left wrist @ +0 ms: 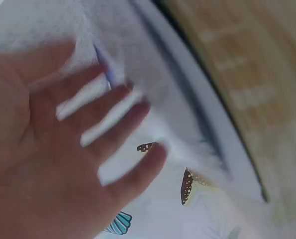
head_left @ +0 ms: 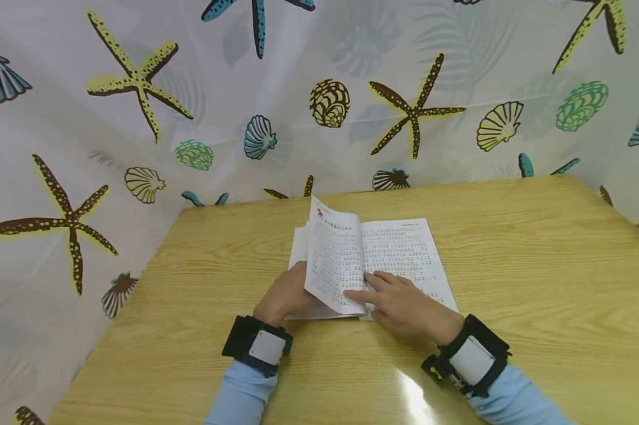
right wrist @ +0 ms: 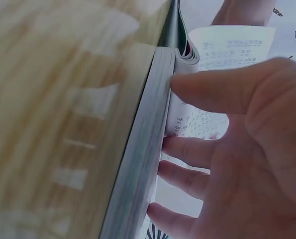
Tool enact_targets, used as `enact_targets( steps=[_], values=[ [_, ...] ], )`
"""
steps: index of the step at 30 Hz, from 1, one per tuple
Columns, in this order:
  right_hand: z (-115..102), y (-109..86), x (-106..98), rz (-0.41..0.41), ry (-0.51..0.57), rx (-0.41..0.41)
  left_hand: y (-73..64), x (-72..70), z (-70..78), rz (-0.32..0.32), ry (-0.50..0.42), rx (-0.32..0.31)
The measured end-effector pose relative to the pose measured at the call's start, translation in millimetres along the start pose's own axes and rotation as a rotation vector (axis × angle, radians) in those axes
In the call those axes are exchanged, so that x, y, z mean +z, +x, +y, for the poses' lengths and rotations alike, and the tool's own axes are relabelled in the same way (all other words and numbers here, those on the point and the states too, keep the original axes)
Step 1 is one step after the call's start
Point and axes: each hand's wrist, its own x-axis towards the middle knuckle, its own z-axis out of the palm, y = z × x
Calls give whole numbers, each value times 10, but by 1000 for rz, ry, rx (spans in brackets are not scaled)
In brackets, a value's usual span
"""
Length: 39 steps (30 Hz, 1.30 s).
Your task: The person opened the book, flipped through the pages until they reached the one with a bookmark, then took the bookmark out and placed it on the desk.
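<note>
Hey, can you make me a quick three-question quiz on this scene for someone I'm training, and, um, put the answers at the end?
1. True or false: the book lies closed on the table.
2. In the head view, which hand is partly hidden behind the raised page?
3. Where does the right hand rest? A, on the patterned cloth; B, on the book; C, on the left sleeve.

Key: 1. False, it lies open. 2. The left hand. 3. B.
</note>
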Motion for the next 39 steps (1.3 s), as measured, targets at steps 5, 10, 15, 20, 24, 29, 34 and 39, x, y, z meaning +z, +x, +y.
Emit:
enact_targets(
  steps=[5, 10, 15, 20, 24, 29, 34, 39],
  values=[
    [-22, -8, -9, -11, 8, 23, 57, -6, 29, 338, 97, -11],
    [-37, 7, -12, -19, 6, 27, 85, -17, 70, 424, 36, -43],
    [-39, 21, -15, -19, -8, 8, 48, 13, 64, -52, 159, -31],
    [-32, 33, -16, -18, -19, -7, 26, 35, 52, -325, 159, -87],
    [-7, 45, -14, -24, -35, -22, 19, 23, 51, -323, 142, -98],
    [80, 37, -29, 12, -37, 17, 23, 26, 47, -325, 132, -99],
    [265, -44, -88, 50, -48, 138, 42, 37, 50, -322, 113, -110],
    [522, -169, -165, 36, 5, 255, 53, 47, 67, -320, 106, -112]
  ],
)
